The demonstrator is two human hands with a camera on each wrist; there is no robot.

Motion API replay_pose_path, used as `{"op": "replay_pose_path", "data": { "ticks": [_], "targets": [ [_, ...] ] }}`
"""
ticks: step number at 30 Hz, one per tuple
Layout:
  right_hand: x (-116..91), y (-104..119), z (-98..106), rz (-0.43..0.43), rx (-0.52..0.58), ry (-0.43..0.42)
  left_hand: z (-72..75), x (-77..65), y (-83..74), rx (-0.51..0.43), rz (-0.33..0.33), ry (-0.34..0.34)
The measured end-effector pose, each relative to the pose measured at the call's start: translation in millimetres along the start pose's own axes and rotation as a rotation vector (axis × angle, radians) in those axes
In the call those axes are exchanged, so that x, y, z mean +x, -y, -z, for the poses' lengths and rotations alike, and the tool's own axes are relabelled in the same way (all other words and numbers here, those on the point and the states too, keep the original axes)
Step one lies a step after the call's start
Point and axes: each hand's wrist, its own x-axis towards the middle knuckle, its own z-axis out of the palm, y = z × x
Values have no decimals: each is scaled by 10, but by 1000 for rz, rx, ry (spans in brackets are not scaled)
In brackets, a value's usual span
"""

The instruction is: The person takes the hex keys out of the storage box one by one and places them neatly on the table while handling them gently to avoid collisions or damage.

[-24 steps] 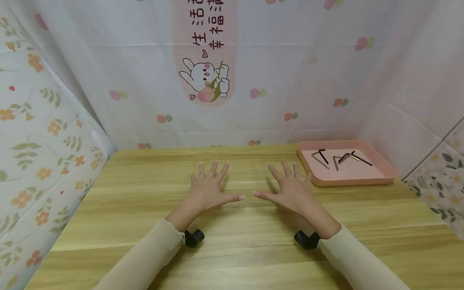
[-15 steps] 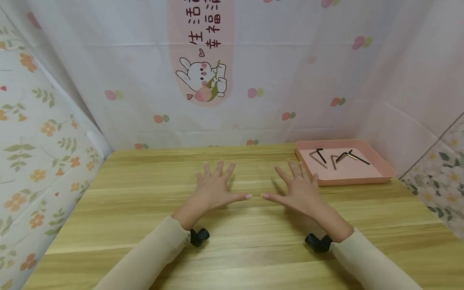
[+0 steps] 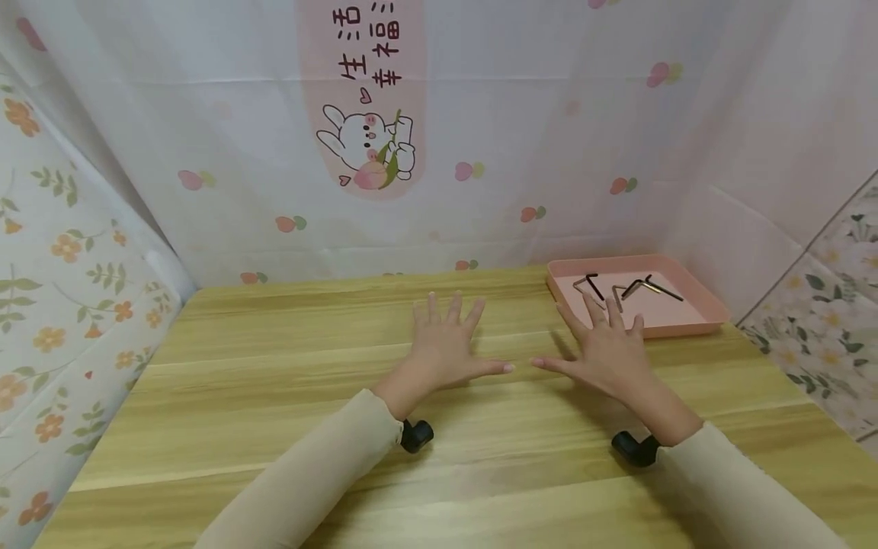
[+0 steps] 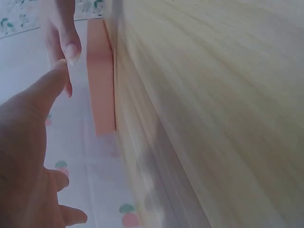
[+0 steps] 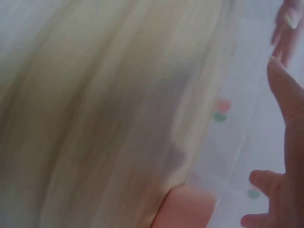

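Observation:
My left hand (image 3: 444,351) is held over the table with fingers spread and nothing in it. Beside it, my right hand (image 3: 613,357) is spread the same way, the two thumbs pointing at each other with a small gap in the head view. The right fingertips overlap the near left edge of a pink tray (image 3: 686,329) in that view; whether they touch it I cannot tell. Several L-shaped hex keys (image 3: 664,289), black and metallic, lie in the tray, partly hidden by those fingers. The left wrist view shows the left hand (image 4: 23,137) raised off the wood, with the tray's side (image 4: 99,80) beyond.
A wood-grain table (image 3: 274,396) spans the area below the hands. White printed cloth (image 3: 240,137) hangs behind it, with floral cloth (image 3: 62,305) at the left and more at the right. A black camera mount (image 3: 416,436) sits at the left wrist, another (image 3: 634,448) at the right.
Both spread hands have shifted right across the head view, the right one now overlapping the tray. The scene itself has slid slightly left as the head view turned. The hex keys lie as before.

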Motion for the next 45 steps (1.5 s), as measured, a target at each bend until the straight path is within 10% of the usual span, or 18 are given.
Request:
{"op": "replay_pose_path", "data": {
  "ticks": [7, 17, 26, 35, 45],
  "targets": [
    [-6, -298, -5, -67, 29, 28, 8, 171, -293, 27, -3, 4],
    [15, -854, -57, -71, 113, 5, -35, 431, -540, -560, -25, 70],
    [75, -1373, -112, -154, 274, -96, -107, 623, -698, -608, -29, -3],
    [16, -1742, -120, -313, 411, -148, -261, 835, -900, -1030, -9, -116],
    [-34, -1933, -101, -392, 502, -190, -352, 941, -996, -1213, 99, -117]
  ]
}}
